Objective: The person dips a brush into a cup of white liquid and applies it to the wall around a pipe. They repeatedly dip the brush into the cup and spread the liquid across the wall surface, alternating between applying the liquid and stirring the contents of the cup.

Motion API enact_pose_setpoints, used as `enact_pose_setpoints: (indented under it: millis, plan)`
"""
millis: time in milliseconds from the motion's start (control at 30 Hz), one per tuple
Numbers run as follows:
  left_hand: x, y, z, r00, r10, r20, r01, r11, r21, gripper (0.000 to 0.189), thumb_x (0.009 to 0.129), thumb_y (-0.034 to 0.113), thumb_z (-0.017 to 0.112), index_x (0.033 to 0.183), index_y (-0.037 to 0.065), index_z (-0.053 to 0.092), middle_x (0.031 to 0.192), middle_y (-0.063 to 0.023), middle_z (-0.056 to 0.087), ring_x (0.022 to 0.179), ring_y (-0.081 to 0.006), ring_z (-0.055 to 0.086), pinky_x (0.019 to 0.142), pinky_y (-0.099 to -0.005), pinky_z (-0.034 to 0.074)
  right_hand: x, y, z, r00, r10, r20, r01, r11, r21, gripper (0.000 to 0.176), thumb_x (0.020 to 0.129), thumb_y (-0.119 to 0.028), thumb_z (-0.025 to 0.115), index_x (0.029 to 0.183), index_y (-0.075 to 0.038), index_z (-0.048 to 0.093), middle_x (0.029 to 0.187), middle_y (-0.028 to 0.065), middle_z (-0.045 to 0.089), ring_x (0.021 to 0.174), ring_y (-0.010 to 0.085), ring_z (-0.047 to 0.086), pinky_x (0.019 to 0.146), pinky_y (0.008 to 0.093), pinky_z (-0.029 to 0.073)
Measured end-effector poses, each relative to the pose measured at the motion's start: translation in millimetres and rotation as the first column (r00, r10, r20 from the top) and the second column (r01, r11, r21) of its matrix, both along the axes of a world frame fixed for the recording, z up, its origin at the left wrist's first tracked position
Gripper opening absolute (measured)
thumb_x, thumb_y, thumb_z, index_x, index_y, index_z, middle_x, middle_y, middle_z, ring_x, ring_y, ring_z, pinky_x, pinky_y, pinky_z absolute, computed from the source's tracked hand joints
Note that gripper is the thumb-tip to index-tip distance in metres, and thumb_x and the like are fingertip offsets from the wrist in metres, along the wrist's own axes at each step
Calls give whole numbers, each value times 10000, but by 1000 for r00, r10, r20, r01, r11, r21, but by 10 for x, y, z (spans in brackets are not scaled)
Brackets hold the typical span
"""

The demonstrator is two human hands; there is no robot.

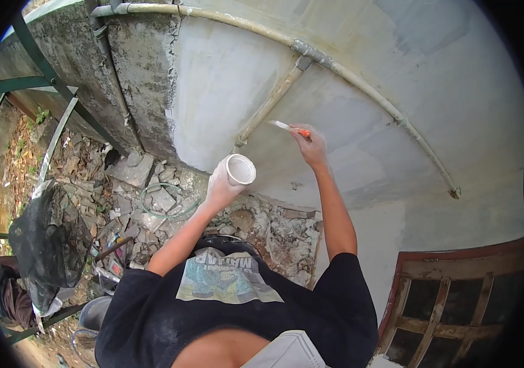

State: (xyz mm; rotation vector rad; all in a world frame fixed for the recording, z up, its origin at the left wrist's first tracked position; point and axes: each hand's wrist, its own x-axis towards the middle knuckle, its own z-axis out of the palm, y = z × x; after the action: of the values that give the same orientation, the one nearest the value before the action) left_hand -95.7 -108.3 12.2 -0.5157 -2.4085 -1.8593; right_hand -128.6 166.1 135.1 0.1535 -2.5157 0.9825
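Observation:
My left hand [220, 189] is wrapped round a white cup [240, 169], whose open top faces the camera, with whitish material inside. In my right hand [312, 146] is a small brush [292, 128] with an orange handle and pale bristles, pointing left near the wall [335, 98]. The brush is to the upper right of the cup, apart from it. Just left of the bristle end a slanting pipe [271, 103] runs down the wall. Whether the bristles touch the wall, I cannot tell.
A long pipe [243, 23] crosses the wall above. Rubble [164, 199] and a thin green hose loop [145, 205] lie on the ground. Green metal framing [60, 86] and a dark netted bundle [47, 236] stand at left. A wooden-framed window [440, 306] is at lower right.

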Motion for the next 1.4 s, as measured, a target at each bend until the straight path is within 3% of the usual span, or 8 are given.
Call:
enact_pose_setpoints:
  millis: [200,300,500,633,700,833,1267,1400]
  plan:
    - [302,-548,-98,996,44,80,-49,997,60,723,724,227,879,1337,17,557,1260,-197,652,1187,-376,625,1018,-443,488,23,-84,434,964,157,-213,-115,974,196,161,915,-104,778,1048,-21,742,1032,128,761,907,261,729,801,336,563]
    - [443,-746,-153,986,99,136,-107,993,53,695,725,192,869,1316,3,555,1246,-194,642,1172,-357,626,1016,-433,486,251,-170,379,950,137,-281,-99,985,142,168,911,-132,790,1032,-24,742,1023,125,759,918,262,734,802,352,564]
    - [533,-882,-319,979,99,178,-115,990,81,730,723,176,887,1337,0,534,1254,-164,637,1183,-299,621,1036,-403,475,69,-89,-626,995,99,33,-102,991,90,149,926,-133,769,1025,-26,740,987,152,745,856,267,716,767,361,555]
    - [510,-923,-237,980,79,182,-93,993,73,748,734,173,898,1356,5,519,1271,-146,633,1192,-264,619,1049,-387,471,-170,-108,-840,994,107,20,-107,993,41,144,931,-133,759,1019,-21,738,967,159,736,834,274,702,758,363,547]
    - [529,-948,-184,981,80,176,-91,994,59,753,733,176,899,1360,5,519,1272,-147,634,1193,-269,620,1048,-389,472,-259,-106,-770,992,109,58,-114,990,84,181,934,-175,749,1030,-22,734,979,172,731,901,330,702,795,395,542]
    - [568,-916,-175,975,92,200,-112,990,90,709,713,181,886,1312,-4,555,1231,-179,649,1161,-317,629,1026,-403,478,-290,-84,-487,991,130,36,-133,986,101,136,934,-120,751,1019,-15,732,992,159,734,857,306,700,779,360,547]
    - [536,-849,-221,987,27,156,-41,995,91,712,723,180,878,1324,-6,545,1245,-184,636,1181,-327,618,1032,-411,475,3,-268,1131,948,185,-259,-100,945,310,199,916,-109,777,1099,-51,727,1078,128,751,936,285,725,817,359,573]
    - [521,-870,-275,984,3,178,-13,998,55,776,719,140,904,1372,-1,509,1284,-150,627,1210,-273,612,1058,-393,467,197,-362,1036,923,203,-328,-74,927,367,205,912,-106,782,1099,-48,723,1094,122,754,953,276,734,801,370,584]
